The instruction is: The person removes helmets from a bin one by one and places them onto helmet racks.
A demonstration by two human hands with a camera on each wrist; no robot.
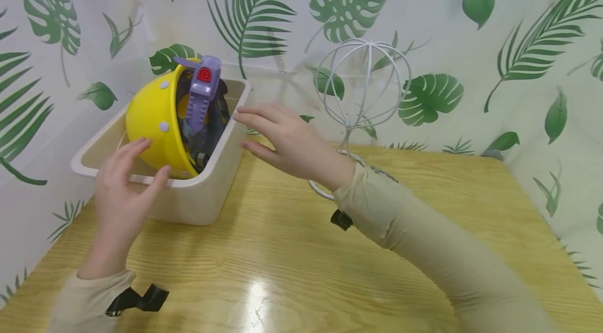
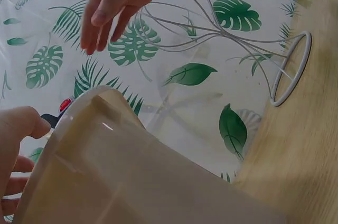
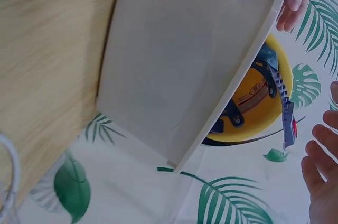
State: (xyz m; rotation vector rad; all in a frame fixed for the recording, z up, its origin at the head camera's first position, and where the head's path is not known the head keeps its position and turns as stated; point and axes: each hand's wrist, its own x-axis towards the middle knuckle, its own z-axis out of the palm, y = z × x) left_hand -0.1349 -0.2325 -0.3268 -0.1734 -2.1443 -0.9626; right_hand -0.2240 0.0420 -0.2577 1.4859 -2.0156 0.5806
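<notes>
A yellow hard hat (image 1: 151, 110) sits on its side in a cream plastic bin (image 1: 190, 202), its hollow turned to the right. Out of that hollow sticks a purple plastic piece (image 1: 203, 87) with a red badge; its kind is unclear. My left hand (image 1: 120, 186) hovers at the bin's front left rim, thumb and fingers spread near the hat; whether the fingertips touch it I cannot tell. Beyond the right rim, my right hand (image 1: 294, 142) reaches over with fingers extended, holding nothing. Dark straps inside the hat (image 3: 274, 113) show in the right wrist view.
Behind my right forearm stands a white wire stand (image 1: 348, 126) with a round cage top and ring base. The bin rests on a wood-grain table (image 1: 282, 249), against leaf-printed sheeting (image 1: 282, 76) at the back and left.
</notes>
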